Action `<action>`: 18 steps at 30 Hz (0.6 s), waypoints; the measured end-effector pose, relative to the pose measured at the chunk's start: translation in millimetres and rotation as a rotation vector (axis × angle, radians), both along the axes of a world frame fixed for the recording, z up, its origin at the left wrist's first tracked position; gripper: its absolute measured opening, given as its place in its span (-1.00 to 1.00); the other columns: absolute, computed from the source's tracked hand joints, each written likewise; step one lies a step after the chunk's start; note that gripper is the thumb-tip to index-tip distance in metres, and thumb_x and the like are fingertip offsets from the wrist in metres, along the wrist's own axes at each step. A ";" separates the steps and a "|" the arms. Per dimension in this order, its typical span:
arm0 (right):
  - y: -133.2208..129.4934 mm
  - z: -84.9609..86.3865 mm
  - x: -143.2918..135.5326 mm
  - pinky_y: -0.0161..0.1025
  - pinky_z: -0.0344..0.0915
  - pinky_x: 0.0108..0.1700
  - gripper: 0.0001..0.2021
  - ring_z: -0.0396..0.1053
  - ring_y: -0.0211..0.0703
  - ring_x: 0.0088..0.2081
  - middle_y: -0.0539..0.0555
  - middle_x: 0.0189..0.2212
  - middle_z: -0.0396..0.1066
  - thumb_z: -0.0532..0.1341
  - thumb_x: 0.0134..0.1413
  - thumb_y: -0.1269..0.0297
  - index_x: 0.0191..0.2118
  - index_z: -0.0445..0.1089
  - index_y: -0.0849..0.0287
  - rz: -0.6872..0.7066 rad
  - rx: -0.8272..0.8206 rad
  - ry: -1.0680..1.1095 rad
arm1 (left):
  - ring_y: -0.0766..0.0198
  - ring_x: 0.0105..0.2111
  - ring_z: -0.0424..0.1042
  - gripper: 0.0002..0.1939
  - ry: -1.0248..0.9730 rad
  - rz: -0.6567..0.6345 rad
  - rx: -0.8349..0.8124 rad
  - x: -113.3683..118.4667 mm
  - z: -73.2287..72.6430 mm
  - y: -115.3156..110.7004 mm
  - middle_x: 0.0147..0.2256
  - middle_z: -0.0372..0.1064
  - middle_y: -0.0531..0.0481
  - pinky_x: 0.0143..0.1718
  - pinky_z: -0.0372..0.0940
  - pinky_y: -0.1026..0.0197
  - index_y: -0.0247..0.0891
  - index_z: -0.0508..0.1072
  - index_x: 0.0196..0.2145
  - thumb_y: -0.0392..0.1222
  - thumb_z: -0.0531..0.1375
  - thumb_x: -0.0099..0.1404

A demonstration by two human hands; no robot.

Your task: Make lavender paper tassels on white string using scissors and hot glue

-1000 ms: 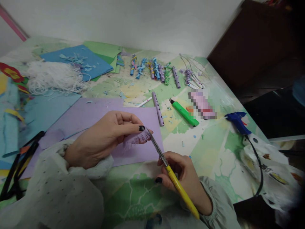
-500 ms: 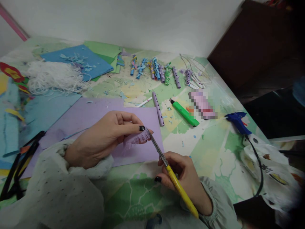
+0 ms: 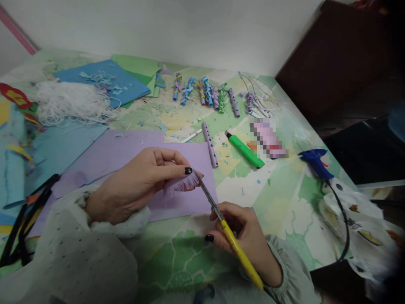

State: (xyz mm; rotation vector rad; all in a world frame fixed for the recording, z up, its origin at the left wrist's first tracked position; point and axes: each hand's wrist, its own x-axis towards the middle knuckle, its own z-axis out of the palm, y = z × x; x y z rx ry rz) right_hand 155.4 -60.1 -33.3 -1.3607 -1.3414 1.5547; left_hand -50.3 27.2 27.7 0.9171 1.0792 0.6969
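My left hand [image 3: 142, 181] pinches a fringed strip of purple paper [image 3: 185, 182] between thumb and fingers. A row of fine cuts runs along the strip's lower edge. My right hand [image 3: 243, 236] grips yellow-handled scissors [image 3: 236, 245], whose blades point up and left. Their tips touch the strip close to my left fingertips, and the blades look nearly together. Beneath my left hand lies a large purple sheet [image 3: 186, 207]. Past its right corner rests a purple paper tube with dark holes [image 3: 210, 144].
A green box cutter [image 3: 245, 150] and a blue glue gun [image 3: 318, 162] lie to the right. Several decorated paper tubes [image 3: 207, 90] line the back. White string [image 3: 74, 103] and blue paper [image 3: 126, 84] are at back left. A plastic bag [image 3: 363, 228] hangs about the right edge.
Almost nothing differs. The scissors and my right hand have shifted very slightly, while my left hand keeps its hold on the strip.
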 end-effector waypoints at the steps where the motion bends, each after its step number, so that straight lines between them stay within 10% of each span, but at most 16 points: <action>1: 0.0 0.0 0.0 -0.34 -0.10 -0.57 -0.70 -0.05 -0.35 -0.60 -0.16 -0.68 0.02 0.46 -0.28 0.25 -0.41 0.38 0.21 0.001 0.002 -0.005 | 0.24 -0.43 0.48 -0.92 -0.005 0.000 -0.005 0.5 0.4 0.0 -0.47 0.49 -0.08 -0.39 0.32 0.29 -0.33 0.48 -0.51 -0.31 0.29 0.11; 18: -0.4 0.2 0.2 -0.33 -0.12 -0.57 -0.71 -0.06 -0.36 -0.60 -0.17 -0.68 0.00 0.46 -0.30 0.29 -0.41 0.39 0.22 -0.010 -0.015 0.010 | 0.23 -0.41 0.49 -0.90 0.005 -0.015 -0.003 -0.1 -0.6 0.6 -0.47 0.51 -0.09 -0.39 0.32 0.30 -0.32 0.47 -0.51 -0.27 0.29 0.12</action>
